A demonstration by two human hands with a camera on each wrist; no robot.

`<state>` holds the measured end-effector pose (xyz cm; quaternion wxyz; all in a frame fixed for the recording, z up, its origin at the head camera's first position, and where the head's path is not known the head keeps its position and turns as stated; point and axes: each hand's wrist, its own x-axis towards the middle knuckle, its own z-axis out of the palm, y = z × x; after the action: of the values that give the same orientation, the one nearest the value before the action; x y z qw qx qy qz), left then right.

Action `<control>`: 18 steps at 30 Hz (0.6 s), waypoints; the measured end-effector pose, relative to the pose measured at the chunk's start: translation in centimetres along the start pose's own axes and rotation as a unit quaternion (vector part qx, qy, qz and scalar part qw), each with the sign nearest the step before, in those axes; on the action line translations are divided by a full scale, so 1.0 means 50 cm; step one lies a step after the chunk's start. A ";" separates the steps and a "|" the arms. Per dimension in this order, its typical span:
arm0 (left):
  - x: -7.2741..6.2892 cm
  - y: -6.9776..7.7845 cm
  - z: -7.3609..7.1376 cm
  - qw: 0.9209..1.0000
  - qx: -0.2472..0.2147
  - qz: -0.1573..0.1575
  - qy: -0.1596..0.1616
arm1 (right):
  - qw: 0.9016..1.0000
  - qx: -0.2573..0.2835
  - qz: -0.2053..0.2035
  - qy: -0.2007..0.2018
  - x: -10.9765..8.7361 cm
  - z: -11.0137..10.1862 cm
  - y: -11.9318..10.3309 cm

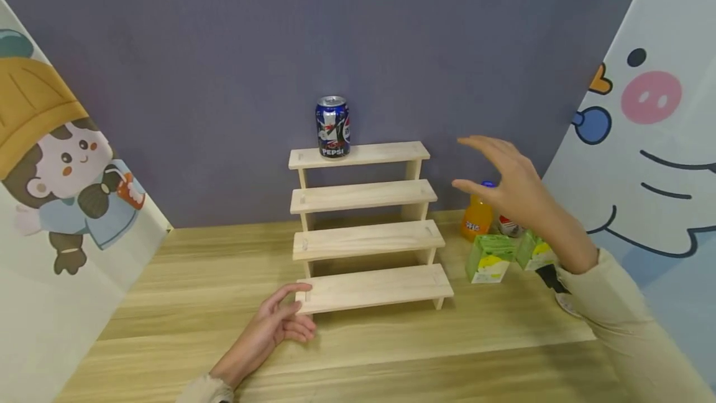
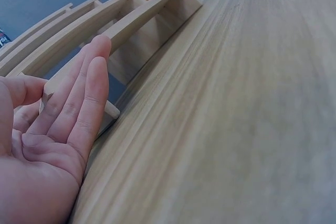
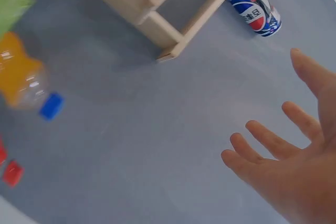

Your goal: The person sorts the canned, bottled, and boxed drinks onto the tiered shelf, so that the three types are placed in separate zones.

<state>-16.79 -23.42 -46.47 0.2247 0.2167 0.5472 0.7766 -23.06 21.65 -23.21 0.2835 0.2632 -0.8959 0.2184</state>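
A pale wooden four-step display rack (image 1: 369,288) stands on the table. My left hand (image 1: 274,322) holds the left end of its lowest step, thumb and forefinger at the board's edge. In the left wrist view the other fingers (image 2: 94,93) stretch along the front of that end. On the top step, left of its middle, a blue Pepsi can (image 1: 333,126) stands upright. My right hand (image 1: 511,176) is raised in the air right of the rack, thumb and fingers spread apart with nothing between them. The right wrist view shows this hand (image 3: 294,156) apart from the can (image 3: 256,11).
Right of the rack stand an orange drink bottle (image 1: 475,216) with a blue cap and a green carton (image 1: 489,259). A second green carton (image 1: 534,252) and a red-and-white item (image 1: 509,226) are partly behind my right arm. A dark wall (image 1: 224,79) rises at the back.
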 end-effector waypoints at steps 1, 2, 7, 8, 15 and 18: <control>0.000 0.000 0.000 1.000 -0.001 0.001 -0.001 | 1.000 0.000 0.007 -0.001 -0.016 -0.004 0.003; 0.000 0.000 0.000 1.000 -0.003 0.001 -0.001 | 1.000 -0.001 0.014 -0.003 -0.032 -0.008 0.006; 0.000 -0.001 0.000 1.000 -0.005 -0.003 -0.002 | 0.998 0.004 0.056 -0.024 -0.109 -0.024 0.023; -0.001 -0.002 0.000 1.000 -0.004 -0.005 -0.001 | 0.998 0.004 0.061 -0.026 -0.123 -0.024 0.027; 0.000 0.001 0.000 1.000 0.003 -0.012 0.010 | 0.998 -0.014 0.064 0.012 -0.216 -0.025 0.064; 0.002 0.004 0.000 1.000 0.003 -0.012 0.006 | 0.996 -0.001 0.086 0.017 -0.252 -0.030 0.086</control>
<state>-16.90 -23.41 -46.27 0.2297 0.2060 0.5537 0.7735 -16.22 30.16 -31.01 0.2792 0.1812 -0.9106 0.2451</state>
